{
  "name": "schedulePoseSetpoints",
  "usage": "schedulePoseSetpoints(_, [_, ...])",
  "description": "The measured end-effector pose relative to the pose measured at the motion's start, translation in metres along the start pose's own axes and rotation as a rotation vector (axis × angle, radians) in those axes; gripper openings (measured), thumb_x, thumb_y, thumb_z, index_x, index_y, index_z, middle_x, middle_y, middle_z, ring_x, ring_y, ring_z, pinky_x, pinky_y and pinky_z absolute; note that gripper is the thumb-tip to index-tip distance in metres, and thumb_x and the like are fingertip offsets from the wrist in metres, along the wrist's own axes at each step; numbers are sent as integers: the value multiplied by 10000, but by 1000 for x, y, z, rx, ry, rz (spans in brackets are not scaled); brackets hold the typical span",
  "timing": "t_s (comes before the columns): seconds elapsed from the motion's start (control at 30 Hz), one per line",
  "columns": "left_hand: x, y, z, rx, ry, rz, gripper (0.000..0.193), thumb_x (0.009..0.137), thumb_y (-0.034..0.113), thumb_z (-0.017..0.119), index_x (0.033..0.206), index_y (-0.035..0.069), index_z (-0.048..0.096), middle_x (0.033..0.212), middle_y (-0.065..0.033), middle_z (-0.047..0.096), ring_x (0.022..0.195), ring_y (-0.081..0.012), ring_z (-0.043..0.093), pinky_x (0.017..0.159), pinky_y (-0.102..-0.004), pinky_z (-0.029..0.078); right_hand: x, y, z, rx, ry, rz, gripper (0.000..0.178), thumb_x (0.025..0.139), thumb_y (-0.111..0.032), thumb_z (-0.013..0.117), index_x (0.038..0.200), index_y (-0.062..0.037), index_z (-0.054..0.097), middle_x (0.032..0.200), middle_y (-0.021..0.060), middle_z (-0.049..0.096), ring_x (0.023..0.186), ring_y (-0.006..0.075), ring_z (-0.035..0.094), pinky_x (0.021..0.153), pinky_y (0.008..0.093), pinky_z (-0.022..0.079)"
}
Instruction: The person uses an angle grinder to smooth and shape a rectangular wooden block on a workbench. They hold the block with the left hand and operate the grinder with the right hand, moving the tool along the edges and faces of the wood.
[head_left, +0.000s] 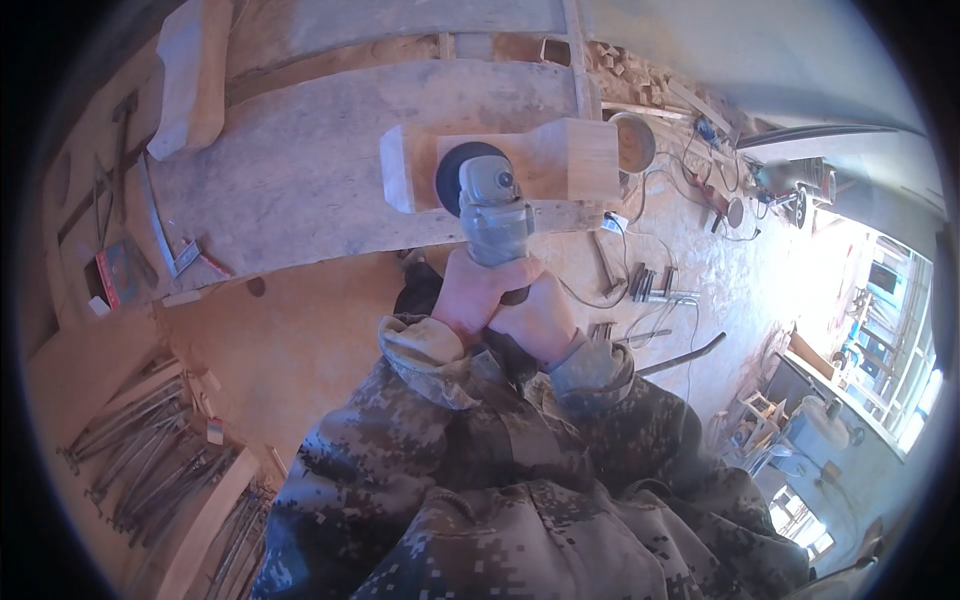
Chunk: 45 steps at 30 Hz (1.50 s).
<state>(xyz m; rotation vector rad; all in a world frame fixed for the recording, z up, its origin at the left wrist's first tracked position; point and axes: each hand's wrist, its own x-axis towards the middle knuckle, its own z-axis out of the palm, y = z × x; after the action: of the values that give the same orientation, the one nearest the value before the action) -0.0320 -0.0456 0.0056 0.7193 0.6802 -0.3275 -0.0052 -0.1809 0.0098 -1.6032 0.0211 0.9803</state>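
Both my hands are closed around a grey angle grinder (pixel 497 225), held out in front of my chest. My left hand (pixel 478 290) wraps the body just behind the head, and my right hand (pixel 538 318) is closed lower down, against the left one. The fingers overlap, so I can't fairly say where each of them sits.

The grinder's dark round disc (pixel 453 180) is over the hollowed middle of a pale wooden block (pixel 592 160); from above I can't be sure whether it is touching the wood. The block lies across the near edge of my desk (pixel 300 170), its two thicker ends to the left and right of the disc. A round wooden piece (pixel 634 142) is just beside its right end.

Over on the left, a second shaped block (pixel 195 85) lies near the far side, with a metal square (pixel 163 230) nearer me and a red box (pixel 108 278) beyond it to the left. A dark cord (pixel 600 304) curves over the floor (pixel 310 330) to my right. Many long metal rods (pixel 150 440) are gathered at lower left.
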Motion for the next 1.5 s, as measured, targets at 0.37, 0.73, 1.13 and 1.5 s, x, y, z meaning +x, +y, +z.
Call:
schedulePoseSetpoints(0.37, [4, 8, -8, 34, 59, 14, 257, 864, 143, 815, 1087, 58, 719, 983, -40, 728, 863, -150, 690, 791, -341, 556, 11, -16, 6, -61, 25, -4, 380, 721, -62, 845, 1072, 19, 724, 1003, 68, 763, 949, 140, 715, 821, 320, 577])
schedulePoseSetpoints(0.73, [8, 13, -5, 31, 26, 24, 266, 863, 149, 818, 1092, 58, 718, 991, -37, 725, 874, -146, 688, 805, -342, 554, 15, -12, 5, -21, 31, -81, 384, 720, -29, 820, 1088, 23, 723, 1010, 61, 759, 945, 146, 713, 820, 322, 577])
schedulePoseSetpoints(1.13, [15, 16, -5, -26, 65, -35, 250, 834, 153, 841, 1025, 25, 741, 942, -38, 735, 808, -135, 682, 747, -327, 552, 23, -15, 3, -65, 40, -23, 361, 730, -20, 804, 1079, 34, 725, 1003, 84, 761, 939, 148, 718, 808, 328, 582])
schedulePoseSetpoints(1.5, [14, 30, 0, 56, 73, 53, 227, 849, 146, 829, 1029, 47, 735, 944, -39, 733, 816, -137, 687, 758, -328, 552, 31, -16, 3, -36, 29, -30, 443, 722, -68, 845, 1129, 22, 698, 1028, 90, 754, 968, 164, 714, 836, 339, 579])
